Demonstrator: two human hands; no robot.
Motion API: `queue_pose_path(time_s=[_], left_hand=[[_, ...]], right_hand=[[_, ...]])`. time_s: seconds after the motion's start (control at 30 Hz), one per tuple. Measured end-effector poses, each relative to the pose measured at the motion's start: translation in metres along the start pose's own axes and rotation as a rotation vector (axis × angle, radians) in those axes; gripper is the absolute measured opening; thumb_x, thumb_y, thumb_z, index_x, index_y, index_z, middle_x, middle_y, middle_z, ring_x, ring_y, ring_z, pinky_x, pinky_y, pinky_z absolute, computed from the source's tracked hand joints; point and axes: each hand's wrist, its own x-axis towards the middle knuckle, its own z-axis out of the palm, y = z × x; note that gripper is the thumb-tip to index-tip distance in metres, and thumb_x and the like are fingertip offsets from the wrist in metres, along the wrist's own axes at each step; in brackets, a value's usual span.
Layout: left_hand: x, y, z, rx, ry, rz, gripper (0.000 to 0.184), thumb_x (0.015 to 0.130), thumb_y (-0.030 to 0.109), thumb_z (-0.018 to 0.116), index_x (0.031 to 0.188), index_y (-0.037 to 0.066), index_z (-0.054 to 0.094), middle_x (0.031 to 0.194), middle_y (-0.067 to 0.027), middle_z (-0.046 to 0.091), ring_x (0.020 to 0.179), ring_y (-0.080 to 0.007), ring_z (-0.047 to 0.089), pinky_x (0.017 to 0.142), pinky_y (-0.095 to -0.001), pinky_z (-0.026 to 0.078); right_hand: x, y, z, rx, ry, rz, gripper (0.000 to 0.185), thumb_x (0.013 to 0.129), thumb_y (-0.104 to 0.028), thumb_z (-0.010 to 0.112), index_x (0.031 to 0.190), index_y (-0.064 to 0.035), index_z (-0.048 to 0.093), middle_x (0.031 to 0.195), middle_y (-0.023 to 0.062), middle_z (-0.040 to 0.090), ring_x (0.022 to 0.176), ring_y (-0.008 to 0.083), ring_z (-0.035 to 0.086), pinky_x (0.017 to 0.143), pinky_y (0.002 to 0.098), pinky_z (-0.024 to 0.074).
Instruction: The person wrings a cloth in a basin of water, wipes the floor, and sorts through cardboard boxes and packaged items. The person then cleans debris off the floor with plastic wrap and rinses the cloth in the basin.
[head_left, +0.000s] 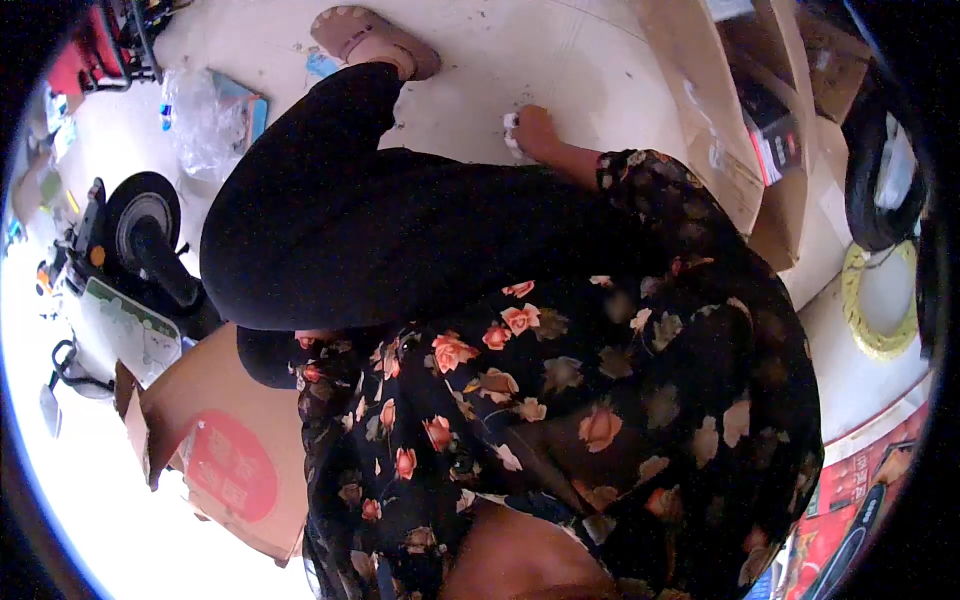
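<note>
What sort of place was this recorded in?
Probably a storeroom or small workshop, though I can't tell which. A small vehicle's wheel stands on one side, a cardboard box with a red circle lies near it, and an open cardboard box stands opposite.

At the left of the view, a crumpled clear plastic bag [195, 125] lay just beside a flat teal-edged item [257, 118]. Below them, 1 black wheel [142, 212] stood near a pale panel with a green edge [130, 330], and a brown carton [265, 385] showed 1 round red print [232, 467]. At the right, an open cardboard box [725, 175] held a black-and-red package [775, 140]; near it were a black ring [872, 228] and, below that, a yellow ring [855, 315]. Red printed packaging [850, 480] filled the lower right edge.
</note>
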Motion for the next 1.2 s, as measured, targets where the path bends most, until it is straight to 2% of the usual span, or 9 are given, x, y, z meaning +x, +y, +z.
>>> queue_pose_path(time_s=[0.2,0.3,0.4,0.53,0.67,0.83,1.0,1.13,1.2], left_hand=[[-0.008,-0.001,0.003,-0.096,0.036,-0.037,0.034,0.087,0.029,0.052,0.114,0.009,0.059,0.101,-0.0083,0.064,0.091,-0.0216,0.060,0.078,-0.0330,0.047],[-0.016,-0.003,0.003,-0.160,0.059,-0.061,0.034,0.088,0.029,0.052,0.115,0.009,0.058,0.101,-0.0081,0.064,0.091,-0.0210,0.060,0.078,-0.0324,0.047],[-0.029,-0.009,0.002,-0.222,0.086,-0.077,0.034,0.089,0.028,0.052,0.116,0.008,0.058,0.102,-0.0079,0.063,0.092,-0.0205,0.060,0.078,-0.0319,0.047],[-0.045,-0.017,-0.004,-0.344,0.123,-0.116,0.035,0.090,0.028,0.052,0.118,0.008,0.057,0.102,-0.0075,0.063,0.092,-0.0198,0.060,0.078,-0.0312,0.047],[-0.076,-0.027,-0.002,-0.550,0.198,-0.226,0.035,0.091,0.028,0.051,0.119,0.008,0.056,0.103,-0.0072,0.063,0.092,-0.0191,0.060,0.078,-0.0305,0.047],[-0.131,-0.032,-0.013,-0.907,0.313,-0.388,0.036,0.092,0.028,0.051,0.121,0.007,0.055,0.103,-0.0068,0.063,0.092,-0.0182,0.060,0.078,-0.0296,0.047],[-0.212,-0.031,-0.047,-1.226,0.509,-0.437,0.037,0.093,0.028,0.051,0.123,0.007,0.055,0.104,-0.0064,0.063,0.092,-0.0174,0.060,0.079,-0.0287,0.046],[-0.247,-0.035,-0.092,-1.335,0.692,-0.319,0.037,0.094,0.028,0.050,0.124,0.006,0.054,0.104,-0.0061,0.063,0.092,-0.0167,0.059,0.079,-0.0280,0.046],[-0.256,-0.034,-0.119,-1.360,0.763,-0.231,0.038,0.094,0.028,0.050,0.125,0.006,0.053,0.105,-0.0059,0.062,0.092,-0.0163,0.059,0.079,-0.0276,0.046]], right_hand=[[0.088,-0.068,0.023,0.077,0.140,-0.300,0.022,0.074,-0.018,0.064,0.084,0.0009,0.064,0.087,0.0219,0.064,0.085,0.0385,0.062,0.077,0.0463,0.0477],[0.073,-0.075,-0.017,0.259,0.141,-0.213,0.021,0.075,-0.016,0.063,0.089,0.0000,0.064,0.087,0.0210,0.064,0.085,0.0375,0.062,0.078,0.0437,0.0490],[0.035,-0.023,-0.065,0.115,0.440,-0.191,0.026,0.077,-0.011,0.062,0.102,-0.0031,0.062,0.096,0.0183,0.063,0.092,0.0366,0.060,0.081,0.0424,0.0488],[0.002,0.021,-0.085,-0.137,0.380,0.078,0.023,0.080,-0.009,0.053,0.100,-0.0015,0.060,0.096,0.0204,0.059,0.095,0.0380,0.054,0.082,0.0456,0.0453],[0.029,-0.012,-0.015,0.080,0.376,-0.150,0.022,0.078,-0.005,0.050,0.097,-0.0004,0.060,0.094,0.0224,0.060,0.091,0.0410,0.056,0.083,0.0467,0.0456],[0.087,-0.069,0.011,0.077,0.163,-0.465,0.024,0.074,-0.008,0.065,0.096,-0.0007,0.063,0.087,0.0196,0.063,0.082,0.0360,0.061,0.075,0.0418,0.0488],[0.068,-0.100,-0.050,0.003,0.071,-0.286,0.025,0.074,-0.012,0.067,0.095,0.0003,0.063,0.085,0.0161,0.066,0.077,0.0291,0.064,0.072,0.0365,0.0502],[0.072,-0.098,-0.114,0.145,0.271,-0.189,0.025,0.076,-0.016,0.065,0.098,-0.0036,0.067,0.083,0.0160,0.067,0.077,0.0271,0.066,0.070,0.0362,0.0512],[0.068,-0.148,-0.172,-0.090,0.426,-0.209,0.026,0.077,-0.018,0.065,0.099,-0.0041,0.067,0.079,0.0137,0.067,0.073,0.0243,0.066,0.068,0.0355,0.0508]])
